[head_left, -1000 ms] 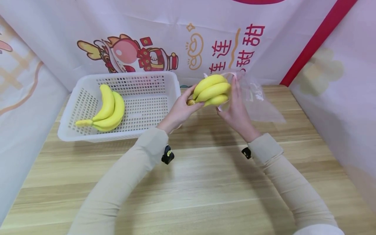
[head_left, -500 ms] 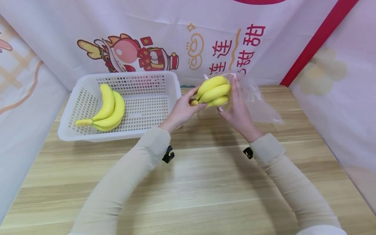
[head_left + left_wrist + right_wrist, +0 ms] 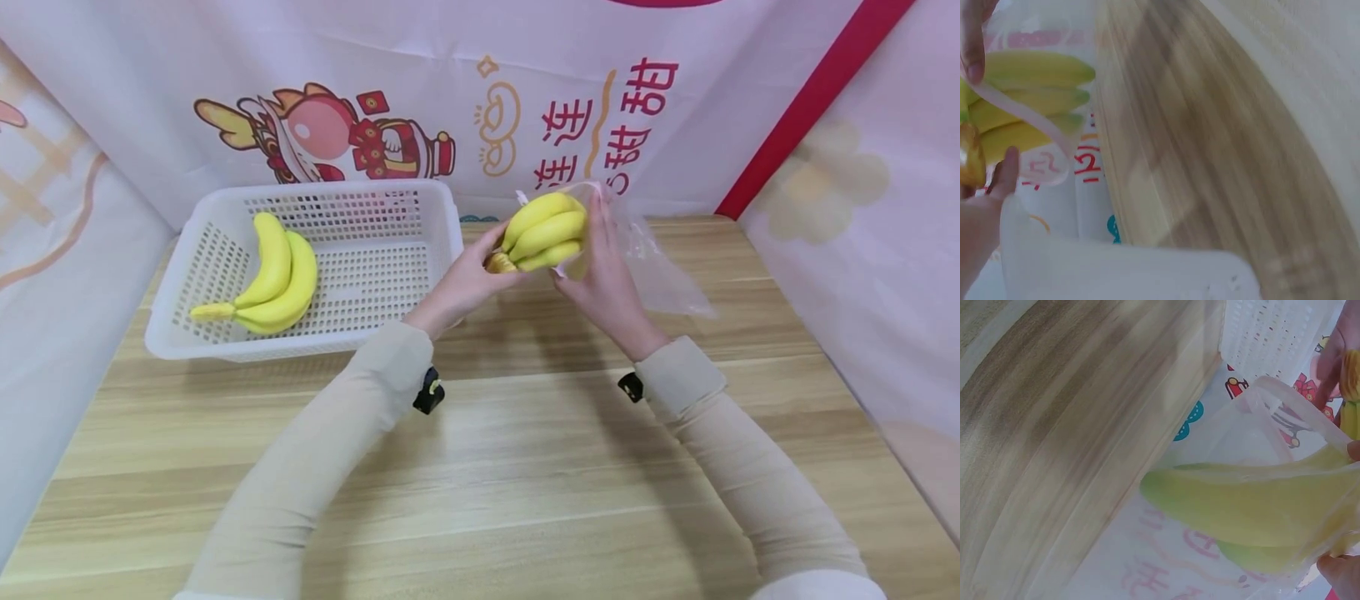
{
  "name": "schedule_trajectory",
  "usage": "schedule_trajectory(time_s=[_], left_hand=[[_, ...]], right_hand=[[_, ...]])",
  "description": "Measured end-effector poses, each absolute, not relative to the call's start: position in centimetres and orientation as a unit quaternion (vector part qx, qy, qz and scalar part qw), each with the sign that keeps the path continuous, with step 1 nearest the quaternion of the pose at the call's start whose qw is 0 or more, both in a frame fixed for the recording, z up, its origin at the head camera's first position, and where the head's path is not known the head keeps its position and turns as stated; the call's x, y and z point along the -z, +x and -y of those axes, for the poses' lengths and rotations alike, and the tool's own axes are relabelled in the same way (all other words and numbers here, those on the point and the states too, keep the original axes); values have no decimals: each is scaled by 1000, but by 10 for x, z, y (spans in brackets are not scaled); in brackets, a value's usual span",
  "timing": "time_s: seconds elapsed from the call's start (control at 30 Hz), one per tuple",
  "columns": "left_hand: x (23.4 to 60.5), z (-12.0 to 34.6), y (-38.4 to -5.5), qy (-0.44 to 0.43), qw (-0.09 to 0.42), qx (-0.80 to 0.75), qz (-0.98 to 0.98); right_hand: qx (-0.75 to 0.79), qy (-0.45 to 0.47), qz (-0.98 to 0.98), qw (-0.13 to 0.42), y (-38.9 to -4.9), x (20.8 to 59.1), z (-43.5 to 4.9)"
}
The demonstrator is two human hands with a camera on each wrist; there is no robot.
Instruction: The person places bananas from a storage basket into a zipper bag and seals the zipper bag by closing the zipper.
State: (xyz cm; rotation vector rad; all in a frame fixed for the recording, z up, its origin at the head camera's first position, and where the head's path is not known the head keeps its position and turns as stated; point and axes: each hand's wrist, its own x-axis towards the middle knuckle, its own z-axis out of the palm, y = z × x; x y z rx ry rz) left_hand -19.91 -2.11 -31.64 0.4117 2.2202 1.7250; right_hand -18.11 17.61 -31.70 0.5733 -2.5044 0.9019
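Note:
My left hand point(image 3: 471, 279) grips a bunch of yellow bananas point(image 3: 546, 229) near its stem end, above the table beside the basket. Its tips point right, into the mouth of a clear plastic bag point(image 3: 667, 271). My right hand point(image 3: 609, 287) pinches the bag's edge, fingers upright along the far side and thumb below. In the left wrist view, a pale pinkish bag rim point(image 3: 1025, 115) crosses the bananas. Through the film in the right wrist view, the green-tipped bananas point(image 3: 1241, 500) show inside the bag. The bag's loose end trails to the right.
A white perforated plastic basket point(image 3: 452, 225) stands on the wooden table point(image 3: 525, 467) at the left. Another banana bunch point(image 3: 288, 287) lies in its left half. Printed cloth walls point(image 3: 450, 100) close off the back and both sides.
The left hand and the stem end have shifted slightly right, turning the bunch a little. The bag's loose end has drawn slightly left. The right hand stays nearly in place.

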Motion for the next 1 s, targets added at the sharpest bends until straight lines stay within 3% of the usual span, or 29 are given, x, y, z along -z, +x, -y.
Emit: schedule_trajectory(time_s=[0.17, 0.43, 0.67, 1.0], left_hand=[[318, 25, -201, 160, 184, -593, -767], [324, 26, -207, 176, 107, -531, -822], [320, 17, -204, 103, 83, -562, -817], [319, 16, -203, 114, 64, -544, -829]], right_hand=[[-325, 208, 897, 215, -182, 318, -176], [-342, 203, 890, 221, -184, 315, -177], [-341, 196, 890, 232, -186, 308, -179], [-330, 190, 892, 242, -190, 302, -180]])
